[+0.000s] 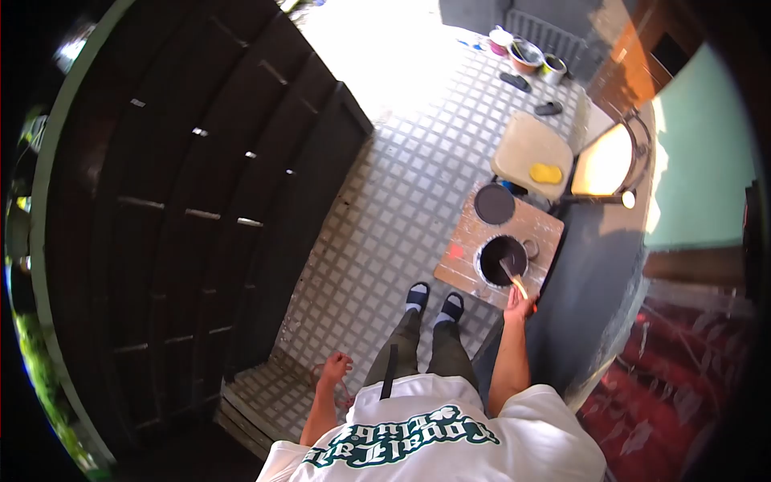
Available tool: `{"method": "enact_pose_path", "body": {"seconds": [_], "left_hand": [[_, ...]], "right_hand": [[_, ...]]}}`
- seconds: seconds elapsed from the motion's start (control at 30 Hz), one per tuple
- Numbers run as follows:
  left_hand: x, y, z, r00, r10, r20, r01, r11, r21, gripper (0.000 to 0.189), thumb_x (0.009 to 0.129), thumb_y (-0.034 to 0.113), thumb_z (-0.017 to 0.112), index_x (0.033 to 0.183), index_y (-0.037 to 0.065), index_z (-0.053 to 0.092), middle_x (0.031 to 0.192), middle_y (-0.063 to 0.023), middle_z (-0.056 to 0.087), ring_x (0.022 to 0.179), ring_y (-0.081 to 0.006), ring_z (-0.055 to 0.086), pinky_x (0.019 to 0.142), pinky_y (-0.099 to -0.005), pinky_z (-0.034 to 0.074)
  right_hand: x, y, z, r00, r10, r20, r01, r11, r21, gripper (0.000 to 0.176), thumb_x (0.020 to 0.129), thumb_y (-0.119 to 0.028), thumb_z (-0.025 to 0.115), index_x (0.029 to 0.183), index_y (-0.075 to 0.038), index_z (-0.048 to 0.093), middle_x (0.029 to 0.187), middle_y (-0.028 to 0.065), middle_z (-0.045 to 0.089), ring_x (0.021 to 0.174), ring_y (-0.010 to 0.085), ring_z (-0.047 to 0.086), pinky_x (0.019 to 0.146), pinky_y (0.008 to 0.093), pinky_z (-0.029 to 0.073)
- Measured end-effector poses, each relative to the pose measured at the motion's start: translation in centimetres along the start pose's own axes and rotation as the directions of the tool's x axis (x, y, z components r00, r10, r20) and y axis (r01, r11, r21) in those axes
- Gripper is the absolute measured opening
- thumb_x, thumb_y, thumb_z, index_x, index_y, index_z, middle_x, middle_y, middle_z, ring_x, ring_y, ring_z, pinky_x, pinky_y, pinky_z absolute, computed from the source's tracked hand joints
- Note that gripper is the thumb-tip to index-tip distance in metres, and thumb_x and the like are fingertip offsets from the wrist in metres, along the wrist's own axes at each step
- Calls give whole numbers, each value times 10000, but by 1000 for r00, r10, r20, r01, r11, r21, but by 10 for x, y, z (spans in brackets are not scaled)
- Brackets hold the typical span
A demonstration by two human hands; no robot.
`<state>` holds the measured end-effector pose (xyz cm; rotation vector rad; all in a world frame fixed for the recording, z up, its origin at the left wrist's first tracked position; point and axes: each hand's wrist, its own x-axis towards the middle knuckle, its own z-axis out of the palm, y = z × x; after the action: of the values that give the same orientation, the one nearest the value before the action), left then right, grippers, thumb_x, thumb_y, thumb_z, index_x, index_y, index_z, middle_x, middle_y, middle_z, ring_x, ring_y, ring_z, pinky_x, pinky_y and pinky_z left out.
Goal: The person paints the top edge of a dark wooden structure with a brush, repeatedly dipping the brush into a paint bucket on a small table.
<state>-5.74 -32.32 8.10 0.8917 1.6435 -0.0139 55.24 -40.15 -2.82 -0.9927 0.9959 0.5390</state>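
Note:
My right hand is closed around the handle of a paintbrush, which looks yellowish with a red end. The brush head dips into a round paint bucket with dark contents and a smeared rim. Beneath the bucket is a small wooden table. A dark round lid lies on the same tabletop, and a small cup-like container stands against the bucket's right side. Low at my left side hangs my left hand, fingers loosely bent, with nothing visible in it. A thin reddish thing shows close to it.
A beige chair holding a yellow sponge-like piece stands behind the table. Farther back are slippers and several pots. A dark panelled gate runs along the left, a grey-green wall along the right. The floor is tiled.

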Motion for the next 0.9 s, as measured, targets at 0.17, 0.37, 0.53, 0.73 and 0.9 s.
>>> {"method": "enact_pose_path", "body": {"seconds": [0.17,0.37,0.53,0.73,0.9], "left_hand": [[-34,-27,7,994,-91,-66,89,995,-34,209,972,245,606,1067,69,666,1046,-86,741,866,-229,733,659,-377,543],[-79,-62,0,919,-378,-114,355,917,-183,266,942,299,605,1086,87,678,1048,-71,736,890,-242,731,705,-408,549],[-83,-110,-1,933,-327,-153,244,884,-399,280,956,292,579,1130,90,665,1117,-81,728,940,-273,730,776,-472,546],[-89,-181,-16,928,-319,-193,117,740,-662,285,959,276,576,1167,96,648,1163,-86,715,983,-279,719,830,-493,533],[-117,-239,-17,889,-442,-124,161,553,-817,286,961,269,580,1176,90,641,1185,-90,713,994,-284,719,826,-491,538]], "right_hand": [[5,0,-17,996,35,83,-50,983,178,729,1007,-569,604,1339,73,511,1364,194,613,1228,305,647,953,342,630],[-49,-8,-4,995,-51,90,32,978,207,718,1064,-627,390,1559,-109,347,1551,201,502,1300,309,622,1064,340,569],[-74,-8,36,868,36,496,-138,976,171,709,1092,-569,373,1415,38,544,1413,215,624,1272,308,639,1051,358,584],[-219,66,123,477,197,856,-299,953,-52,439,1027,-281,653,1308,52,600,1339,232,645,1174,326,683,1019,370,614],[-384,185,138,191,431,882,-361,867,-345,359,1049,-309,620,1249,-11,634,1353,229,638,1228,330,659,1029,380,611]]}}
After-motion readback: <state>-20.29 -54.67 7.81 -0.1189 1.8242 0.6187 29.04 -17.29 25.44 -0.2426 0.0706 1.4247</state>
